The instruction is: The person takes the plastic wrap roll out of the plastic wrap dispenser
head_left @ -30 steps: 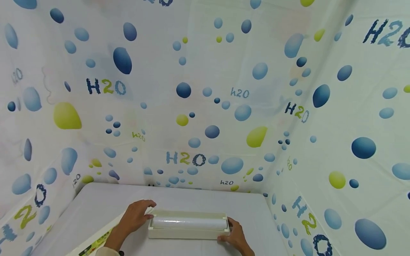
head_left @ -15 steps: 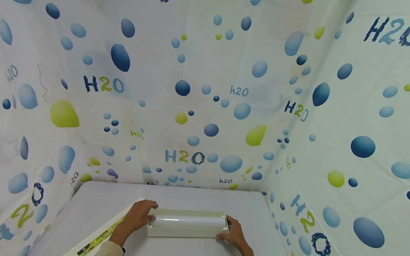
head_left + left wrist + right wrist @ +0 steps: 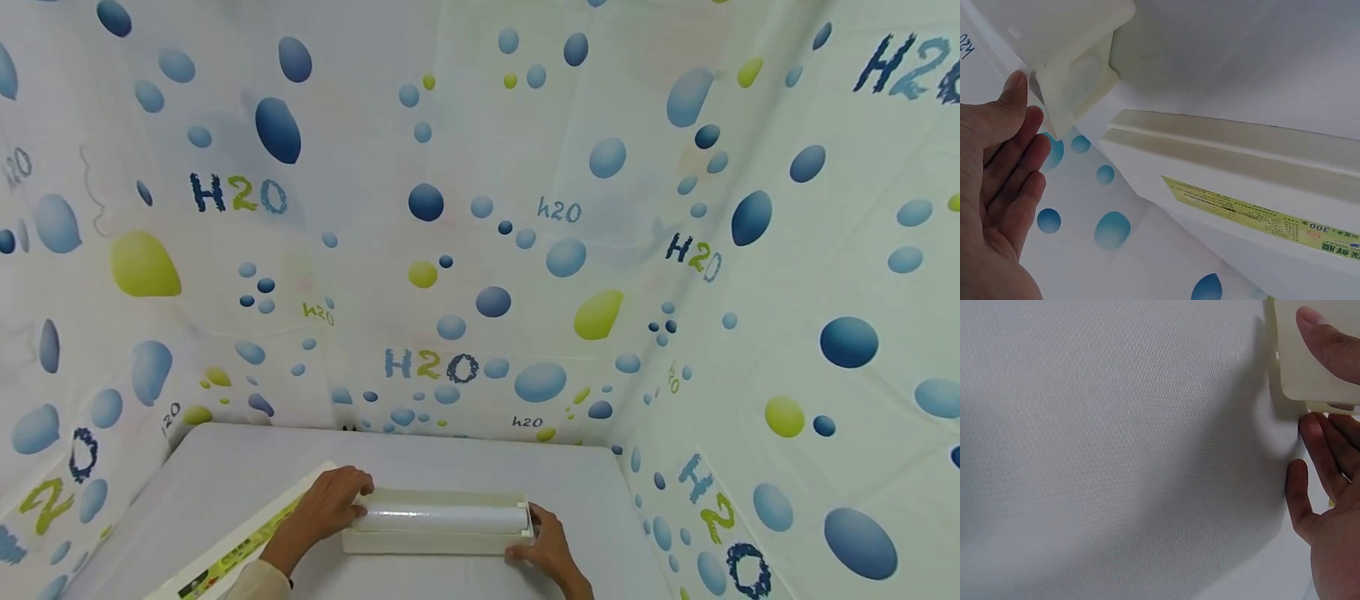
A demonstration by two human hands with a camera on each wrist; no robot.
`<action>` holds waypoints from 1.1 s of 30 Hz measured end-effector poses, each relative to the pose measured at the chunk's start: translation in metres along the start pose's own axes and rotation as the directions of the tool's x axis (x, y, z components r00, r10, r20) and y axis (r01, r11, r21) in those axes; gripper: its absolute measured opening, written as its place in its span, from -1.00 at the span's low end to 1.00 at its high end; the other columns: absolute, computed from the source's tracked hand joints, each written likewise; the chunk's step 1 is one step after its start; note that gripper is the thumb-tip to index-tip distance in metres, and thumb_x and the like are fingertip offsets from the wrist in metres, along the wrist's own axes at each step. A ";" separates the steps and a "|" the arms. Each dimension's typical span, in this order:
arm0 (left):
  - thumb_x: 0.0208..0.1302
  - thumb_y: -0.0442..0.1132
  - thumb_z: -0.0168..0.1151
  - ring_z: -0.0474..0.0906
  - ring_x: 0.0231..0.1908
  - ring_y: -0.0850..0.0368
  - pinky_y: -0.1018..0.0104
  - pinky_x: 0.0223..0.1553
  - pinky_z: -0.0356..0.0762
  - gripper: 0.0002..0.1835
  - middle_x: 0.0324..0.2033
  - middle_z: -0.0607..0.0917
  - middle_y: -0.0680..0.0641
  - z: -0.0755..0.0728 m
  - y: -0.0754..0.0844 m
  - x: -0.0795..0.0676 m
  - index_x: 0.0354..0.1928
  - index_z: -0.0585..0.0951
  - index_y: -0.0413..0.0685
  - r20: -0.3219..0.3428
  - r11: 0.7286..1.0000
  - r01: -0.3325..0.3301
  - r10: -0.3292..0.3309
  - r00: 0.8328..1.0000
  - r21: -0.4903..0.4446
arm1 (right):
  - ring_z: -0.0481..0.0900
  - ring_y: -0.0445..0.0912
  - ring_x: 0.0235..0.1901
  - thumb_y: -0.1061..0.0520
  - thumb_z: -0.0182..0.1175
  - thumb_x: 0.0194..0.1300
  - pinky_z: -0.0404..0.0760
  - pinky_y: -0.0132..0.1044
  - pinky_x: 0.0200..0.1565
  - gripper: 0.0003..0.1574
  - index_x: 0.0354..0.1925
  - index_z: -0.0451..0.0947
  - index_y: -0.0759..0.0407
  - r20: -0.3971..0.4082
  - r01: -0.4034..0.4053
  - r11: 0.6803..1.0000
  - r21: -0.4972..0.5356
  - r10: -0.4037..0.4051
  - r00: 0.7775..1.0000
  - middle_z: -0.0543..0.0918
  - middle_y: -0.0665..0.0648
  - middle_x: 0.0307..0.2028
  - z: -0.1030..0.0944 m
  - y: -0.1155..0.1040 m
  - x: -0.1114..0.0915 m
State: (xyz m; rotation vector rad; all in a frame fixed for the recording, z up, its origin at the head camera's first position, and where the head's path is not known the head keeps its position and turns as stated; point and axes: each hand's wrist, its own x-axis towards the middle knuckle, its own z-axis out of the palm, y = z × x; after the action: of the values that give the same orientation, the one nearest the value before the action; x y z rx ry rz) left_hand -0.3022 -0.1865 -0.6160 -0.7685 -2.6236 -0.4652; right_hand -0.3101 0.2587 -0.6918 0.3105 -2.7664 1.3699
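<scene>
While the right hand (image 3: 551,548) grips the right end of the cream box (image 3: 427,544), thumb on its near wall, the left hand (image 3: 330,500) lies half open at the other end; whether it holds anything I cannot tell. The box, with a shiny roll (image 3: 442,518) inside, sits mid-table, short of the table (image 3: 255,467)'s far edge. Toward the left edge slants a long lid (image 3: 1132,159), its yellow-green label (image 3: 1241,220) reading "保鲜膜" and "300米". Beyond the far edge, the patterned cloth (image 3: 360,133) repeats "H2O" and "h2O".
</scene>
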 end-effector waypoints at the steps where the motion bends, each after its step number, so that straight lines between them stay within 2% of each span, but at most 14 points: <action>1: -0.05 -0.27 0.76 0.51 -0.36 0.32 0.29 -0.26 0.61 -0.60 -0.36 0.70 0.10 0.000 0.000 -0.001 -0.24 0.67 0.04 0.001 1.000 -0.005 0.005 1.000 -0.001 | 0.73 -0.06 0.09 -0.04 0.81 -0.15 0.65 -0.16 0.28 0.18 0.35 0.57 0.42 -0.002 -0.007 1.000 0.004 0.007 1.000 0.82 0.24 0.10 0.000 -0.001 0.000; 7: -0.09 -0.22 0.78 0.50 -0.37 0.30 0.27 -0.24 0.61 -0.60 -0.37 0.70 0.10 -0.001 -0.001 0.001 -0.26 0.70 0.02 0.043 1.000 -0.019 0.018 0.999 0.016 | 0.73 -0.11 0.01 -0.01 0.82 -0.13 0.68 -0.20 0.19 0.15 0.32 0.57 0.48 -0.020 0.050 0.999 -0.008 -0.050 0.999 0.83 0.27 0.05 -0.001 -0.003 -0.001; 9: -0.12 -0.19 0.80 0.52 -0.36 0.28 0.26 -0.22 0.62 -0.58 -0.36 0.71 0.09 -0.001 -0.001 0.002 -0.26 0.71 0.01 0.066 1.000 -0.016 0.015 0.998 0.012 | 0.72 -0.15 0.03 -0.02 0.82 -0.13 0.66 -0.25 0.20 0.16 0.33 0.58 0.45 -0.015 0.022 1.000 -0.007 -0.023 1.000 0.83 0.24 0.07 -0.001 -0.003 -0.001; 13: -0.21 -0.14 0.83 0.53 -0.35 0.28 0.27 -0.20 0.64 -0.53 -0.35 0.72 0.09 -0.003 0.000 0.003 -0.25 0.73 0.00 0.091 1.000 -0.013 0.014 0.996 -0.002 | 0.72 -0.12 0.08 -0.02 0.82 -0.12 0.65 -0.23 0.25 0.16 0.36 0.57 0.40 0.004 -0.017 1.000 -0.001 0.017 1.000 0.83 0.22 0.11 -0.002 -0.005 -0.001; 18: -0.28 -0.17 0.86 0.53 -0.37 0.30 0.31 -0.24 0.63 -0.50 -0.37 0.74 0.09 0.003 0.001 0.001 -0.26 0.74 -0.02 0.075 0.999 -0.050 0.049 0.996 0.012 | 0.73 0.02 0.10 0.07 0.81 -0.11 0.67 -0.14 0.24 0.13 0.36 0.56 0.46 0.013 -0.006 1.000 0.006 0.006 1.000 0.82 0.25 0.10 -0.004 -0.012 -0.003; 26: -0.30 -0.08 0.89 0.52 -0.39 0.28 0.32 -0.26 0.61 -0.46 -0.40 0.72 0.11 0.011 -0.001 -0.001 -0.27 0.73 -0.01 0.006 0.988 -0.121 0.121 0.993 0.101 | 0.74 -0.09 0.05 0.07 0.82 -0.12 0.71 -0.18 0.15 0.14 0.34 0.56 0.49 -0.010 0.026 1.000 -0.011 -0.026 1.000 0.82 0.29 0.08 -0.004 -0.011 -0.002; 29: -0.26 -0.06 0.88 0.52 -0.39 0.29 0.31 -0.24 0.62 -0.47 -0.39 0.73 0.12 0.013 0.000 -0.001 -0.25 0.73 0.01 0.018 0.985 -0.116 0.115 0.993 0.125 | 0.72 -0.10 0.07 0.06 0.82 -0.13 0.70 -0.19 0.16 0.16 0.36 0.56 0.47 -0.002 -0.009 1.000 0.001 0.009 1.000 0.82 0.27 0.09 -0.004 -0.011 -0.002; 33: -0.22 -0.07 0.87 0.51 -0.38 0.28 0.28 -0.21 0.62 -0.48 -0.39 0.72 0.12 0.015 0.001 -0.001 -0.23 0.73 0.03 0.047 0.985 -0.092 0.086 0.995 0.148 | 0.73 0.01 0.11 0.09 0.82 -0.12 0.69 -0.16 0.21 0.15 0.37 0.55 0.47 0.012 -0.023 1.000 0.003 0.023 1.000 0.81 0.27 0.12 -0.004 -0.014 -0.002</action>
State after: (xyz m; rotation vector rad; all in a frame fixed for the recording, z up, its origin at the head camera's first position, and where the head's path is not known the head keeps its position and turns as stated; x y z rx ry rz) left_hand -0.3050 -0.1797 -0.6296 -0.8498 -2.6125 -0.2264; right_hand -0.3057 0.2546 -0.6788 0.2886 -2.7867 1.3818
